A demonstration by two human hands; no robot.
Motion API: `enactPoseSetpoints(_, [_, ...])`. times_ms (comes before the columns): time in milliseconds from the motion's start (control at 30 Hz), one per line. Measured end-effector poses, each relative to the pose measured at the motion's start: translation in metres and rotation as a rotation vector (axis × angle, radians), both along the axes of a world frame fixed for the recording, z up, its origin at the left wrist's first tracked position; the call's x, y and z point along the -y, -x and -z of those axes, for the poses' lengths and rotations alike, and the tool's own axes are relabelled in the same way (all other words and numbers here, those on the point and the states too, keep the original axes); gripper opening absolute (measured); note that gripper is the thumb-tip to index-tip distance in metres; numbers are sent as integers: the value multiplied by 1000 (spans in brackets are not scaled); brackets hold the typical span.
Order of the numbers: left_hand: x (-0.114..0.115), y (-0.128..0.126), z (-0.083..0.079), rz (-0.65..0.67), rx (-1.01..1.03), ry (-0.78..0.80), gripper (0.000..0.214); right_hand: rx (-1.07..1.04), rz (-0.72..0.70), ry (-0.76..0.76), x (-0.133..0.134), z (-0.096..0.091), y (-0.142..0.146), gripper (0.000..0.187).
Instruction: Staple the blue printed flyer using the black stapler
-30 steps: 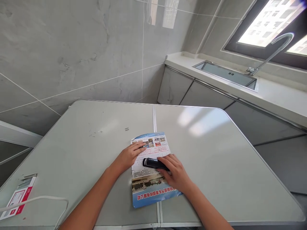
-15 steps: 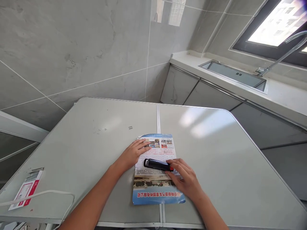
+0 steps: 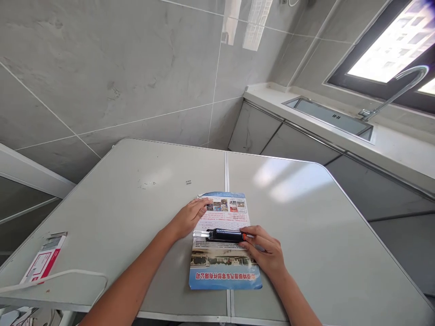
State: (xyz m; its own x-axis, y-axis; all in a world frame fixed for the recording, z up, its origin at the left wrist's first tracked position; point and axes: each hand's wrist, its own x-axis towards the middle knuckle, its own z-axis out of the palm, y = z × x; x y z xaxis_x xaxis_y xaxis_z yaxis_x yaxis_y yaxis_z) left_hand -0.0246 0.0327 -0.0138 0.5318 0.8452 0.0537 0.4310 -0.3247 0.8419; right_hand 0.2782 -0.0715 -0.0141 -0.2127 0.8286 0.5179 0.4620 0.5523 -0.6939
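Observation:
A black stapler (image 3: 227, 235) with an orange-red rear end lies across a printed flyer (image 3: 224, 283). Its shiny metal staple tray (image 3: 201, 234) sticks out to the left from the front. My right hand (image 3: 267, 249) grips the stapler's rear end between thumb and fingers. Over the flyer's upper left edge is my left hand (image 3: 190, 217), its fingers drawn together near the printed pictures; whether anything is pinched in them is hidden. Just beyond it, small strips of staples (image 3: 188, 182) lie on the table (image 3: 322, 253).
A red and white packet (image 3: 44, 260) lies at the table's left side, with a white cable (image 3: 74, 271) looping near it. A tiled wall (image 3: 136, 68) stands behind the table. To the right are a counter with a sink (image 3: 329, 117) and a faucet (image 3: 394, 95).
The stapler's metal tray now protrudes to the left, where before only its front end showed. My left fingers, earlier spread flat on the flyer, have drawn together. The view has shifted slightly.

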Motion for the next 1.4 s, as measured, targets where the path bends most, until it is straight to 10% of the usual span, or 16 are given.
enactPoseSetpoints(167, [0, 0, 2, -7, 8, -6, 47, 12, 14, 85, -2, -5, 2, 5])
enactPoseSetpoints(333, [2, 0, 1, 71, -17, -111, 46, 142, -84, 276, -16, -16, 24, 40])
enactPoseSetpoints(467, [6, -1, -3, -56, 175, -134, 44, 245, -124, 287, -18, -22, 37, 23])
enactPoseSetpoints(633, [12, -11, -4, -237, 679, 275, 46, 118, 69, 10, -7, -43, 43, 30])
enactPoseSetpoints(867, [15, -26, -6, -73, 1130, 1000, 49, 532, 64, -509, 1, -61, 57, 48])
enactPoseSetpoints(1100, [13, -24, -2, -109, 1234, 1087, 40, 756, 45, -468, 5, -44, 52, 53])
enactPoseSetpoints(1400, [10, -22, 4, -188, 1262, 1048, 20, 532, 161, -402, 8, -43, 47, 66])
